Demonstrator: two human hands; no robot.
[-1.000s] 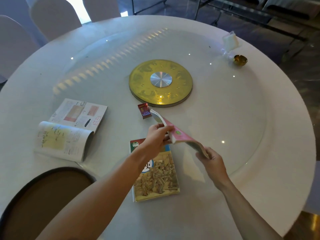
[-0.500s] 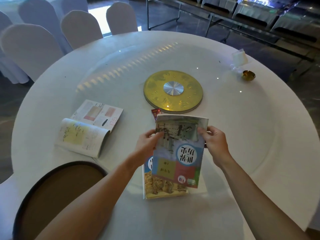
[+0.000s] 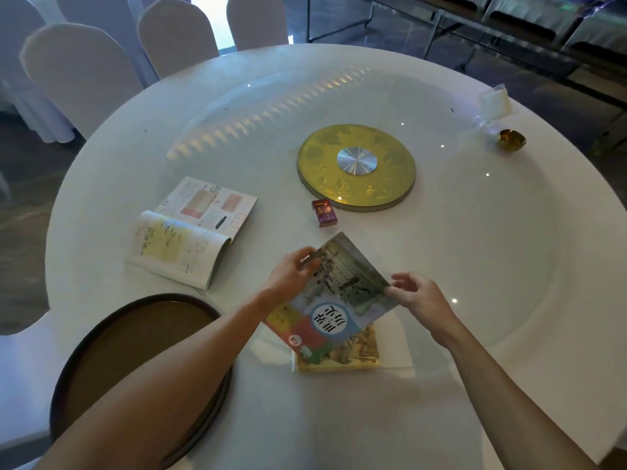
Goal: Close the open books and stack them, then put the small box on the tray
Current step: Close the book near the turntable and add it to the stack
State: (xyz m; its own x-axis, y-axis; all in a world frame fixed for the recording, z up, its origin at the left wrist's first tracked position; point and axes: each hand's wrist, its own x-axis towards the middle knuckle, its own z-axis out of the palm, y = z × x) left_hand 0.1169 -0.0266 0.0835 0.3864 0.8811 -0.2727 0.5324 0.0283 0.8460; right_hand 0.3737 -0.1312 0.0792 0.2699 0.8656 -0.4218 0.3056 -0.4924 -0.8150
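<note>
Now that the closed book (image 3: 334,300), square to the body half a second ago, sits skewed above the yellow-covered book (image 3: 353,351), held by a far corner pinched in the left hand (image 3: 293,274) and a right edge nipped by the right hand (image 3: 420,295), seems mid-turn before being laid on as second of the stack. Still lying spread to the left, the open book (image 3: 190,232); still waiting near the gold turntable (image 3: 356,171), the small red box (image 3: 324,213), well apart from the dark-rimmed tray (image 3: 135,337). Shows large characters in a blue oval, upside down from here and not confidently legible; box print too small to read.
</note>
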